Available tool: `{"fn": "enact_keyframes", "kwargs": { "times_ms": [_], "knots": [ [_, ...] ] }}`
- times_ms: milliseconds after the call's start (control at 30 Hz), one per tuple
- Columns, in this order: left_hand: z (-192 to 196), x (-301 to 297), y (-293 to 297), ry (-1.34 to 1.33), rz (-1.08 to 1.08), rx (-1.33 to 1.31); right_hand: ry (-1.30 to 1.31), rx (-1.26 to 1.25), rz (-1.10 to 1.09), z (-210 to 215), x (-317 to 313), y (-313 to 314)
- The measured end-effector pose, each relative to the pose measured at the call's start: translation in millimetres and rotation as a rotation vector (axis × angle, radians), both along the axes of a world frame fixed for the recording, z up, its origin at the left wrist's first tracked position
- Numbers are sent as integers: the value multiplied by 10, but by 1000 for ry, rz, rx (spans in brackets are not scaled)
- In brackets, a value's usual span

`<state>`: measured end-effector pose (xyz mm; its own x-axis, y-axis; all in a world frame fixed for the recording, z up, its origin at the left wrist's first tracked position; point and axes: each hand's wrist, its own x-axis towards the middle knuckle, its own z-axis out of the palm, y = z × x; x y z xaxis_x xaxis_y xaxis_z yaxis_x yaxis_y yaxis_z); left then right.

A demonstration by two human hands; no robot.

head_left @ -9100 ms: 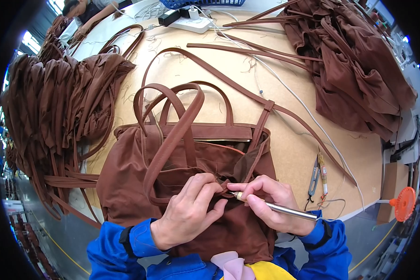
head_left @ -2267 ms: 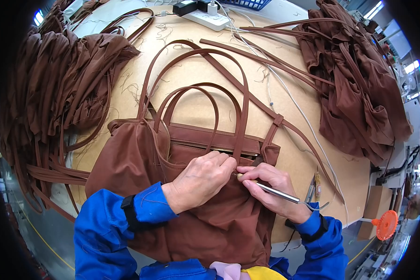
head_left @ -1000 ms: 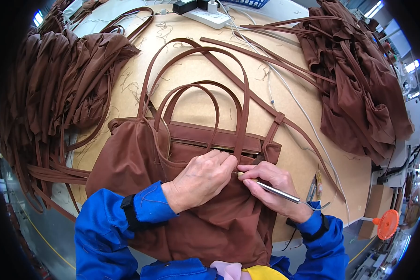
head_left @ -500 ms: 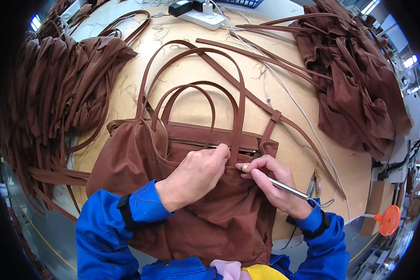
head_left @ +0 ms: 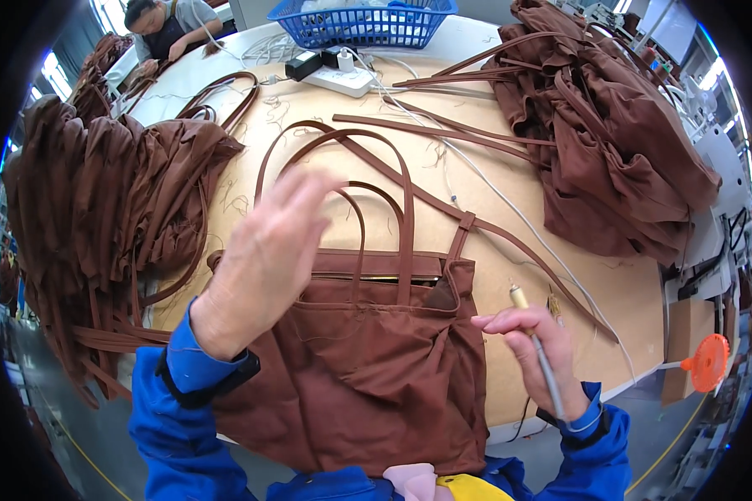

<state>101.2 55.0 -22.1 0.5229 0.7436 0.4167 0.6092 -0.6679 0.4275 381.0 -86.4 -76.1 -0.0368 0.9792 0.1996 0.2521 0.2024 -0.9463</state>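
Brown bag (head_left: 368,367) lay at lower centre, between your hands — left hand (head_left: 267,250) lifted, released; right hand (head_left: 530,351) grasping a thin tool (head_left: 536,351) — nearer.

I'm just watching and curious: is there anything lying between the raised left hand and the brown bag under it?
Nothing visible does. The left hand hangs open above the brown bag, with only the bag's own handles on the table beside it. The right hand holds a thin metal tool off to the bag's right edge.
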Motion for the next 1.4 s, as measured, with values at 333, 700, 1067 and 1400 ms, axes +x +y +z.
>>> {"fn": "enact_keyframes", "kwargs": {
  "times_ms": [333, 700, 1067, 1400],
  "knots": [
    [-482, -522, -206, 427, -124, -273, -608, 343, 378, -312, -329, 368],
    [-428, -816, -77, 349, -369, -362, -610, 397, -86, 188, 227, 20],
    [-445, -351, -268, 632, -213, -80, -723, 281, -368, 242, 137, -1041],
    [-405, -215, -91, -719, 81, -745, 53, 306, -250, 88, -72, -1375]
  ]
}}
